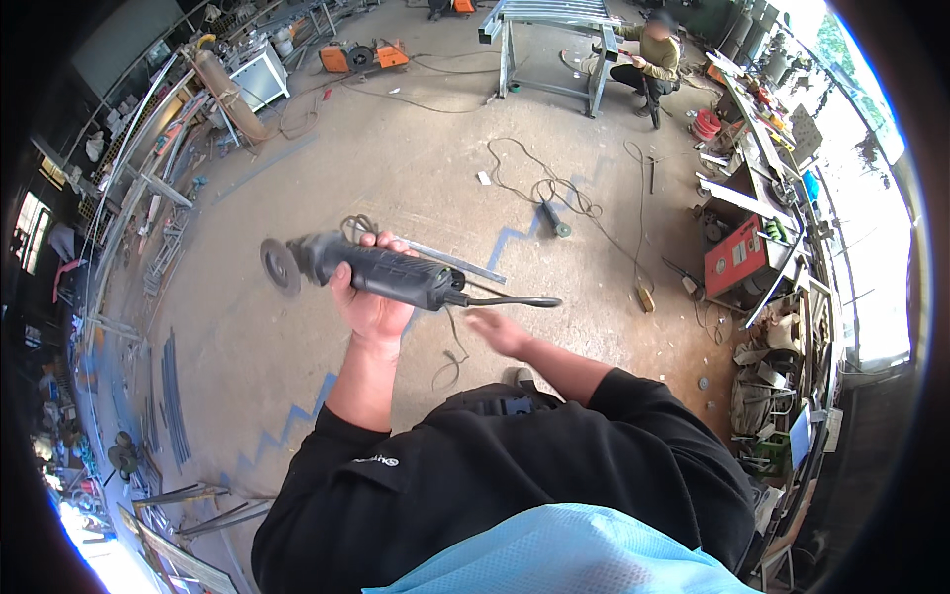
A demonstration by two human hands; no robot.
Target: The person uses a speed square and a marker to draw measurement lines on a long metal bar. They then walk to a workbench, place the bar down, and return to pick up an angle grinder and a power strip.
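Note:
My left hand (374,307) is wrapped round the dark body of an angle grinder (391,275), with the thumb on the near side and fingertips over the top. The grinder is held up nearly level in front of me. A round disc (280,267) sits at its left end, looking blurred. From the right end a black power cord (515,301) runs out and bends back behind the tool. My right hand (500,333) is just below the cord, apart from the grinder. Its fingers point left and are smeared by motion, so their pose is unclear.
Behind the grinder a thin metal bar (460,259) lies on the floor. Farther off are another grinder (554,220) and its looping cable. A person (648,61) crouches by a metal frame (554,14). A red machine (737,257) stands right; a gas cylinder (228,94) leans left.

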